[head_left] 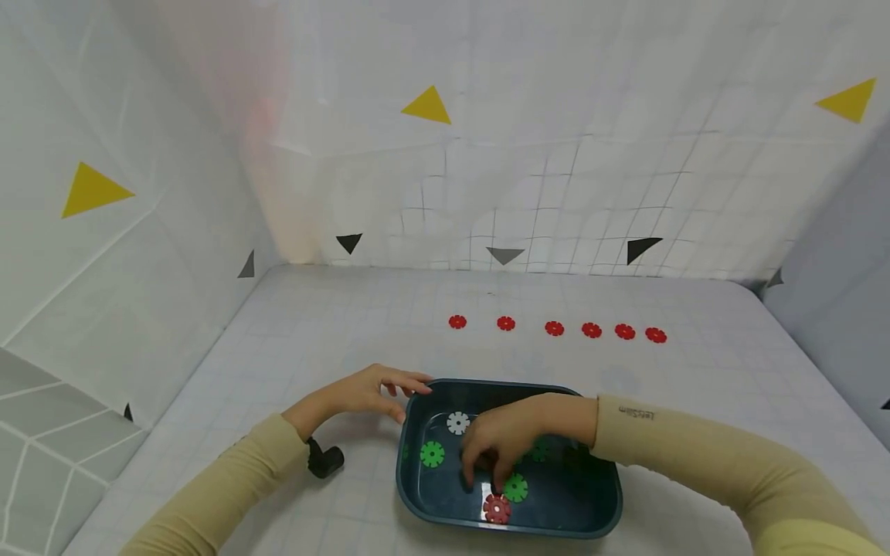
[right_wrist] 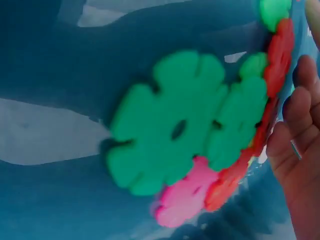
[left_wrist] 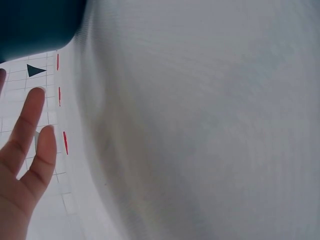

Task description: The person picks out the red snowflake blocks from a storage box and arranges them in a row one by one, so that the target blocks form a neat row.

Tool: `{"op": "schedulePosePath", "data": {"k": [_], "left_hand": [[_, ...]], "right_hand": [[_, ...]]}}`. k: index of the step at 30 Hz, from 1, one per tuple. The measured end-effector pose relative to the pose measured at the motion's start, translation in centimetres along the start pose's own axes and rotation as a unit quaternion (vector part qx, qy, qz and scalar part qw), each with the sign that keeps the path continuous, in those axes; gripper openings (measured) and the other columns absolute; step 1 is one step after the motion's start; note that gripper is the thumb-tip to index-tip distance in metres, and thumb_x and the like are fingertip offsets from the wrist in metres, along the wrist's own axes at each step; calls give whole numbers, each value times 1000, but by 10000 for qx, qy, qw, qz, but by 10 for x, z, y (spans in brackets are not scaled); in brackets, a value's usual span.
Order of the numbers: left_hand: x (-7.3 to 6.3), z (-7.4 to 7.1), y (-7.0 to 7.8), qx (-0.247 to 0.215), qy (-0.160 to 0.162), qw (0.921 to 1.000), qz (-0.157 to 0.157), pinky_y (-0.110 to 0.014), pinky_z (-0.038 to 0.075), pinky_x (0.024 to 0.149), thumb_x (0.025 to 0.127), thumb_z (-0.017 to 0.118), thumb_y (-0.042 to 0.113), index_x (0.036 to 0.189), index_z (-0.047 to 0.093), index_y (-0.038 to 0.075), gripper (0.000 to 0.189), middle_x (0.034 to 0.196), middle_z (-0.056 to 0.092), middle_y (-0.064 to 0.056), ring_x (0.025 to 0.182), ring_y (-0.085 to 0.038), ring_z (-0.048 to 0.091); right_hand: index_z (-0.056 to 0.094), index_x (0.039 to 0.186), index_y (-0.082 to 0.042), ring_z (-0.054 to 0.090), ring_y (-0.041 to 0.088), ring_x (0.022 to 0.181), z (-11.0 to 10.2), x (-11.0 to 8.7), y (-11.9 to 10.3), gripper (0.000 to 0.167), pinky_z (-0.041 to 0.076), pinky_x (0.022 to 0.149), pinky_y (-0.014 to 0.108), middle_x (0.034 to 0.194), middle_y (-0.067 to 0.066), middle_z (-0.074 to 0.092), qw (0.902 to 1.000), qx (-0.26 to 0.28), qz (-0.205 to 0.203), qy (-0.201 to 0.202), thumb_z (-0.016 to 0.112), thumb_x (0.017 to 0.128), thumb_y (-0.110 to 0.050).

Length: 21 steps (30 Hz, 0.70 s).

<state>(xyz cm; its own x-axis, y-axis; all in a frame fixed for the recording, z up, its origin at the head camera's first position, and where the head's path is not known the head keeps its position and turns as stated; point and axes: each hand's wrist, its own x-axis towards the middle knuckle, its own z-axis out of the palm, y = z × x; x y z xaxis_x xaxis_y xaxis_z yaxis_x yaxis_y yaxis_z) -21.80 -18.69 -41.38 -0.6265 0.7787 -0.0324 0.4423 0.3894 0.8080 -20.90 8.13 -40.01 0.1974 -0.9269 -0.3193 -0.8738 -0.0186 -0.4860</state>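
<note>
A dark blue-green plastic tub (head_left: 570,498) stands in front of me with notched, flower-shaped discs inside. My left hand (head_left: 371,392) is at its left rim, fingers extended and fingertips right at the edge. Inside the tub is my right hand (head_left: 504,432), its fingers bent downward among the discs. Around it lie a white disc (head_left: 457,414), a green disc (head_left: 432,446) and a red disc (head_left: 489,510). The right wrist view shows a large green disc (right_wrist: 150,125) and a pink disc (right_wrist: 182,202) close to the loosely bent fingers (right_wrist: 300,112).
Several red discs (head_left: 555,322) form a row across the white table (head_left: 334,324), beyond the tub. A black device (head_left: 325,461) sits at my left wrist. White sheeting (head_left: 556,77) with yellow and dark triangles stands behind the table and along its sides.
</note>
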Motion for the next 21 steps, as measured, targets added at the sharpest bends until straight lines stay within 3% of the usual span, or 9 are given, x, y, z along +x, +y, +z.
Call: {"op": "schedulePosePath", "data": {"k": [6, 14, 21], "left_hand": [[0, -1, 2, -64, -13, 10000, -64, -37, 41, 84, 79, 69, 34, 125, 58, 13, 52, 138, 47, -5, 100, -15, 52], [0, -1, 2, -65, -22, 10000, -48, -38, 41, 84, 79, 69, 34, 125, 58, 13, 52, 138, 46, -6, 101, -19, 52], [0, -1, 2, -135, -19, 9999, -63, -41, 41, 85, 79, 70, 34, 125, 58, 13, 53, 138, 46, -5, 101, -22, 52]], "right_hand": [[66, 109, -21, 45, 3, 80, 0, 3, -8, 33, 24, 69, 5, 89, -2, 56, 9927, -911, -788, -55, 68, 80, -35], [68, 107, -24, 44, 5, 83, 3, 4, -6, 26, 22, 70, 7, 91, -2, 55, 9892, -1220, -802, -145, 66, 83, -35], [69, 101, -24, 44, 3, 79, 3, 2, 0, 21, 24, 68, 6, 88, -3, 55, 9911, -1173, -626, 72, 68, 82, -32]]}}
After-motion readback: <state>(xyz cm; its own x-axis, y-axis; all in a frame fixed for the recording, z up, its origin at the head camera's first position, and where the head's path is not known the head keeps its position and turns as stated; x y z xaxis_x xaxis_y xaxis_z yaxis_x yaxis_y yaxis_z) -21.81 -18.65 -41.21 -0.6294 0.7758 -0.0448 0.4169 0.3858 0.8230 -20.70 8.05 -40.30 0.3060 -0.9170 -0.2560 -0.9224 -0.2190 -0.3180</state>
